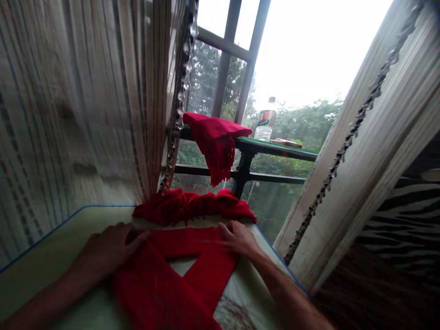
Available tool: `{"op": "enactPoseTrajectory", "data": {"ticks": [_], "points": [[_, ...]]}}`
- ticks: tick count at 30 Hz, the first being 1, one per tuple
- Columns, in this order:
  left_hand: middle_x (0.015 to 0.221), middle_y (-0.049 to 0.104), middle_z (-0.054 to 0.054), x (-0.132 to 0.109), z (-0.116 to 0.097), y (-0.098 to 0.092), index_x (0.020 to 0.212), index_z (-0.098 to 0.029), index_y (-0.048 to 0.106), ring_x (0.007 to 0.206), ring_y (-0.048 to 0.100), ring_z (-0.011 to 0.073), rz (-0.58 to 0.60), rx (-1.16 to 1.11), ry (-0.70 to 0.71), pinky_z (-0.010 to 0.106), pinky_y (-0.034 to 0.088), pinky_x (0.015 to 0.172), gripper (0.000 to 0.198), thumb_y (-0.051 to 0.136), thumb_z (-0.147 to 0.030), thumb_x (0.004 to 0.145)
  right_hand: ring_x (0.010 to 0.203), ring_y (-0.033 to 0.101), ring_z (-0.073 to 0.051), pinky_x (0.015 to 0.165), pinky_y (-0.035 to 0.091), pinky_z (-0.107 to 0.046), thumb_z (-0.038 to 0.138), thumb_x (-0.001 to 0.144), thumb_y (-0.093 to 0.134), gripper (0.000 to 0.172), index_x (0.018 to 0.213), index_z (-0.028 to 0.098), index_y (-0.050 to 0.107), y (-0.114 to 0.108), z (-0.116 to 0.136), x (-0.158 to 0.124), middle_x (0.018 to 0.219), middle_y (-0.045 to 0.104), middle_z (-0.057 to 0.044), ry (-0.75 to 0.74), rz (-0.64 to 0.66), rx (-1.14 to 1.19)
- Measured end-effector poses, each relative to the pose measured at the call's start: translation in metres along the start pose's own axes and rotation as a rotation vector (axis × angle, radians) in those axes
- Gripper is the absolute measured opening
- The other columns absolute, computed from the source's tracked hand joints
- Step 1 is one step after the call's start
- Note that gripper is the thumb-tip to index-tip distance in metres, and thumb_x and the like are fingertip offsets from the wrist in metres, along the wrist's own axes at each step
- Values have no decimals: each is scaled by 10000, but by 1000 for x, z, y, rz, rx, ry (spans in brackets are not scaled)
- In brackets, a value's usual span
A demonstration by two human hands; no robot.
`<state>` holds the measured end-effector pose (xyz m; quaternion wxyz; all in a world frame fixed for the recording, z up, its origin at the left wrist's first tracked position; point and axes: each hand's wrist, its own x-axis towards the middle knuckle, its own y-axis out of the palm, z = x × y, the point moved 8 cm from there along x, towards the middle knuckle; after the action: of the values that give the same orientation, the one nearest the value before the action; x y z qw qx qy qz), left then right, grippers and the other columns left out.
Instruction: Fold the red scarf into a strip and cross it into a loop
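Observation:
A red scarf (185,243) lies on the pale table, folded into a triangle with its two ends crossing near me. My left hand (112,245) rests at the triangle's left corner, thumb spread from the fingers and touching the cloth. At the right corner, my right hand (239,236) has its bent fingers closed on the scarf's edge; the fingertips are partly hidden. Just beyond the folded scarf sits a bunched red cloth (195,206) with some fringe showing.
The pale table (85,224) has a blue edge. Behind it, a pinkish-red fringed cloth (220,137) hangs over a dark green railing (285,149). A plastic bottle (265,121) and a small flat object (285,143) stand on the railing. Curtains (79,91) with beaded trim flank the window.

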<state>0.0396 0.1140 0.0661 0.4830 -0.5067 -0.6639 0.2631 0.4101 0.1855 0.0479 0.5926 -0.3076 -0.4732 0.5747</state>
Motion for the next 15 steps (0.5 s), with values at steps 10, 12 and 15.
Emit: {"op": "enactPoseTrajectory", "data": {"ticks": [10, 12, 15], "points": [[962, 783, 10, 1, -13, -5, 1075, -250, 624, 893, 745, 278, 15, -216, -146, 321, 556, 756, 448, 516, -658, 924, 836, 666, -216, 692, 371, -293, 324, 1004, 399, 305, 878, 210, 652, -1, -5, 8, 924, 756, -88, 52, -91, 102], [1009, 783, 18, 3, -12, -1, 1079, -246, 632, 923, 743, 271, 55, -221, -125, 317, 559, 780, 442, 503, -646, 942, 837, 673, -218, 705, 386, -297, 326, 1021, 371, 359, 843, 207, 659, -1, -7, 10, 915, 756, -93, 38, -94, 111], [1061, 774, 59, 5, -11, 1, 1172, -213, 625, 942, 742, 276, 66, -171, -89, 345, 570, 811, 491, 439, -625, 980, 918, 690, -246, 762, 435, -315, 401, 1052, 331, 426, 944, 196, 688, -3, -4, 10, 990, 754, -121, -4, -111, 119]]}}
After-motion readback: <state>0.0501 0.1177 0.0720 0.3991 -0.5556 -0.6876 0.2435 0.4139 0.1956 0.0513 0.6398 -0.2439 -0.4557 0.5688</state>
